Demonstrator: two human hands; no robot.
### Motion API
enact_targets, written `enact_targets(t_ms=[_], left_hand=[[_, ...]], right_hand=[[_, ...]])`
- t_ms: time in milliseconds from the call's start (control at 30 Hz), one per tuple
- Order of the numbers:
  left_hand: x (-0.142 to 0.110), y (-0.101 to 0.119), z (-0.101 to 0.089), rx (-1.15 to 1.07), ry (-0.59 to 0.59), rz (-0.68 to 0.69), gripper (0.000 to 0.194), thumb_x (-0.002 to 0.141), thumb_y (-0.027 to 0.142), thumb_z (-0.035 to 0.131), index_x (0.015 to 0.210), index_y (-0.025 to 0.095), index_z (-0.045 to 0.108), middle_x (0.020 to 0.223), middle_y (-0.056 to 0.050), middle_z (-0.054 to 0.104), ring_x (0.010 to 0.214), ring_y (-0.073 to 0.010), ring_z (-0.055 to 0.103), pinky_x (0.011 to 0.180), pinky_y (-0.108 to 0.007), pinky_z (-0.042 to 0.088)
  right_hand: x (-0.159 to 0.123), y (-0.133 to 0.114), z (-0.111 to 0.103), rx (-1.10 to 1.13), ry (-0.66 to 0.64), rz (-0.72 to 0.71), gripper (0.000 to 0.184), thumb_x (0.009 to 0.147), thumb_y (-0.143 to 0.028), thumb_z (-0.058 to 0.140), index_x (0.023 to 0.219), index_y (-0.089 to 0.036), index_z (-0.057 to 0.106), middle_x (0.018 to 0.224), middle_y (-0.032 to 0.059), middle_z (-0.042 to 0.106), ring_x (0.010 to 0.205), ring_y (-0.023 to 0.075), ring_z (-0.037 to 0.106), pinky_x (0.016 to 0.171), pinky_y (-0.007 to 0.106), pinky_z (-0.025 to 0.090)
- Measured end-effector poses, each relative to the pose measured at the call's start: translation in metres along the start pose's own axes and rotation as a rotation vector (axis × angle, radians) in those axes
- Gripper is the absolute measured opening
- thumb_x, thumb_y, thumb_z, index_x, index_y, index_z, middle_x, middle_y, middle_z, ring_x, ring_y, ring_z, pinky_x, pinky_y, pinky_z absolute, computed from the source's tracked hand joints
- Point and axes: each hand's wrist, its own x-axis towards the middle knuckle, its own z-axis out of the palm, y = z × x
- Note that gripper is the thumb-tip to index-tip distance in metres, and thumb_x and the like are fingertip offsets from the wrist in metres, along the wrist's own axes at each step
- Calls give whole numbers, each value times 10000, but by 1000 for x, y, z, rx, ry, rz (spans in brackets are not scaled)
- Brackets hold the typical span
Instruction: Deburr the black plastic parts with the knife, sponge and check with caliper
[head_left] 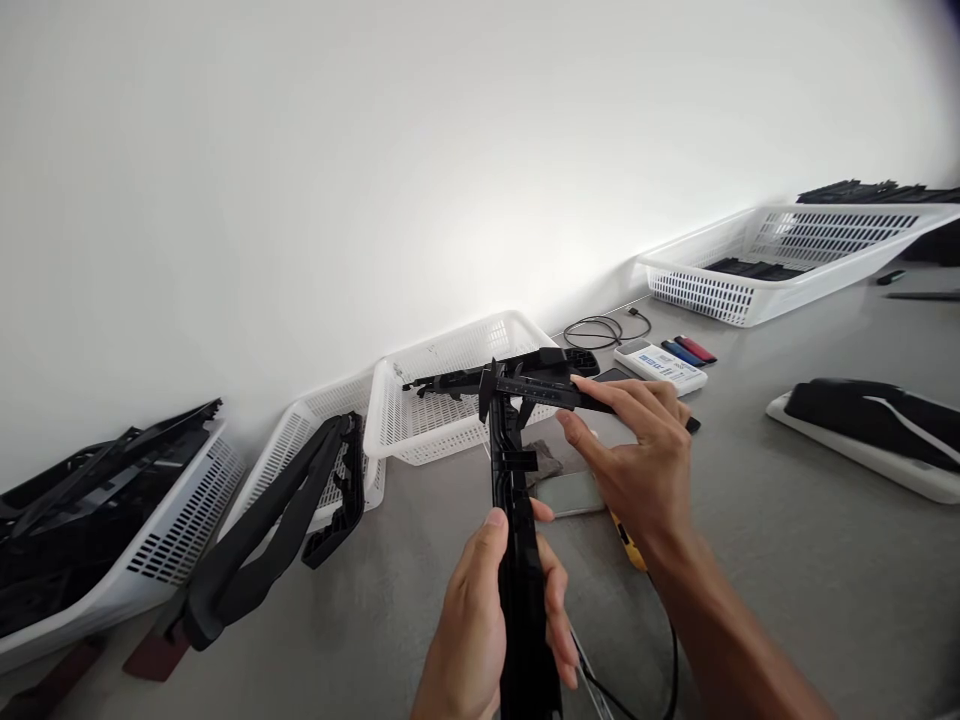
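My left hand [480, 595] is closed around a long black plastic part [520, 560], which points away from me over the grey table. In my right hand [637, 450] is a black caliper [551, 390], gripped between thumb and fingers. The caliper lies across the far end of the black part, its jaws at that end. Whether the jaws press on the part I cannot tell. Below the caliper, a grey phone-like slab [570, 495] lies on the table, partly hidden by my right hand.
White baskets stand along the wall: one with black parts [180, 510] at left, a middle basket [420, 450], and another [739, 300] at right. A large black part [255, 560] leans on a basket. A white box [660, 367], a coiled cable [596, 330] and a yellow tool [628, 545] lie nearby.
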Motion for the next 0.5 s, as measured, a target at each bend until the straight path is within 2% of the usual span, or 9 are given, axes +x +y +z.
enact_targets(t_ms=[200, 400, 500], left_hand=[[0, -3, -1, -2, 11, -3, 546, 1092, 673, 396, 1255, 207, 628, 731, 25, 620, 463, -117, 602, 453, -224, 558], [-1, -5, -2, 11, -4, -15, 539, 1096, 662, 395, 1270, 204, 620, 731, 24, 621, 468, -115, 596, 462, -225, 559], [-2, -5, -1, 16, -19, -10, 544, 1084, 678, 420, 1275, 208, 617, 736, 22, 626, 474, -126, 614, 469, -239, 567]], right_hand=[[4, 2, -4, 9, 28, -6, 197, 1005, -247, 690, 1129, -298, 834, 1001, 52, 816, 983, 305, 653, 986, 514, 417], [8, 13, -7, -3, -119, 9, 253, 1025, -325, 650, 1208, -306, 823, 1015, 50, 785, 987, 301, 666, 1009, 520, 407], [8, 15, -9, -5, -145, 8, 279, 1002, -399, 703, 1235, -295, 815, 1037, 53, 767, 1009, 308, 696, 990, 503, 395]])
